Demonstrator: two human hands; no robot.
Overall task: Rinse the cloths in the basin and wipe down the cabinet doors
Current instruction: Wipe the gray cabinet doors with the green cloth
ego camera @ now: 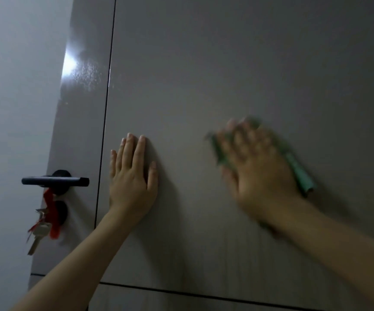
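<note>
Left hand [132, 176] flat on cabinet door [226, 75], blurred right hand [257, 162] seemingly pressing green cloth [300, 173]

Grey cabinet door [226, 75], flat vertical panel, dark seam along left edge and bottom. 2 things directly on it: left hand [132, 176] flat, fingers straight; right hand [257, 167] blurred, pressing green cloth [298, 169] against panel.

Both bare arms are reaching up; the left hand [133, 176] is pressing flat, the blurred right hand [257, 167] spreading its fingers.
</note>
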